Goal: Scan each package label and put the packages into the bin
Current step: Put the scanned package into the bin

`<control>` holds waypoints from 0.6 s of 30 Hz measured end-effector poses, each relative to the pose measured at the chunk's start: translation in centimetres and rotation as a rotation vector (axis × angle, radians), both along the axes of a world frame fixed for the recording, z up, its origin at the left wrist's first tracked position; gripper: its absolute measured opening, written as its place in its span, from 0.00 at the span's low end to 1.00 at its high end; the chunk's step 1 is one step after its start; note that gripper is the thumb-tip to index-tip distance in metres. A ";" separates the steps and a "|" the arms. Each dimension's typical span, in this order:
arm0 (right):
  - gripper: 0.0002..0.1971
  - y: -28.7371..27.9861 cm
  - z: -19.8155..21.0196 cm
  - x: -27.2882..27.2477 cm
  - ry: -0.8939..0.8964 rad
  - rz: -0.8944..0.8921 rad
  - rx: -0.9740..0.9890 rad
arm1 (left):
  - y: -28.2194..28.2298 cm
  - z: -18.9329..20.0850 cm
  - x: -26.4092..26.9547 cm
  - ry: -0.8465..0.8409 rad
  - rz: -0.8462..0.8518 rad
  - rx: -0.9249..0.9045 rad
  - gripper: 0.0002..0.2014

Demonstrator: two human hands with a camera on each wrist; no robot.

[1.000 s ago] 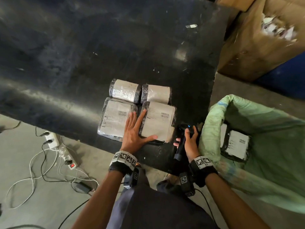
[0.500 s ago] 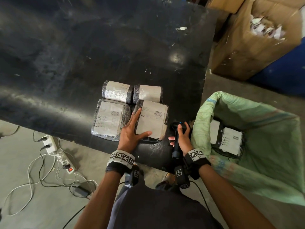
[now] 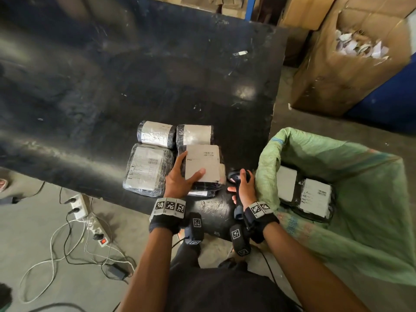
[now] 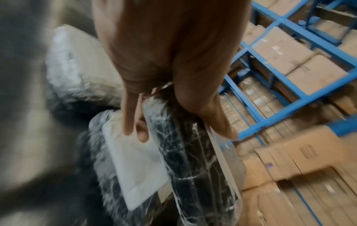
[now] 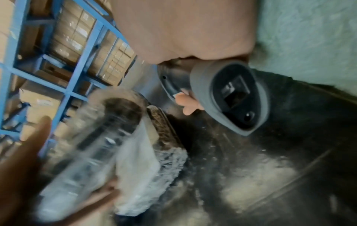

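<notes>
Several black-wrapped packages with white labels lie on the black table. My left hand grips the front right package, thumb on its label and fingers along its left edge, and the package is tilted up off the table. In the left wrist view the left hand pinches the same package. My right hand holds a black barcode scanner just right of it, and its window faces the package. The green bin stands at the right.
Two labelled packages lie inside the bin. Others remain on the table: the front left one and two behind it. A cardboard box of paper scraps stands beyond the bin. A power strip and cables lie on the floor at left.
My left hand, which lay flat across the front packages, has closed on the front right package and raised it. The right hand has stayed beside it with the scanner.
</notes>
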State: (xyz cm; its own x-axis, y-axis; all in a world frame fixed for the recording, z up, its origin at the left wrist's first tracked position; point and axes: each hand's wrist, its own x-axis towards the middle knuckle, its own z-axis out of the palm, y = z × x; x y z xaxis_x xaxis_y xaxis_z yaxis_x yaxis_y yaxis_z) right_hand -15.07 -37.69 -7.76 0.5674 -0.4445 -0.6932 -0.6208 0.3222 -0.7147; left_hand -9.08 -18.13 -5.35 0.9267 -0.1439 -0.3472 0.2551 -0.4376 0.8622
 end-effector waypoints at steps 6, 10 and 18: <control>0.25 -1.0 2.4 0.6 0.016 0.011 0.069 | -1.3 -1.0 -3.0 -0.025 0.196 -0.175 0.31; 0.25 -2.1 7.0 1.3 -0.082 0.127 -0.009 | -2.0 0.1 -3.1 -0.075 0.251 -0.191 0.33; 0.27 -3.8 17.3 2.2 -0.253 0.288 0.002 | -4.5 3.4 -1.8 -0.326 0.238 -0.122 0.35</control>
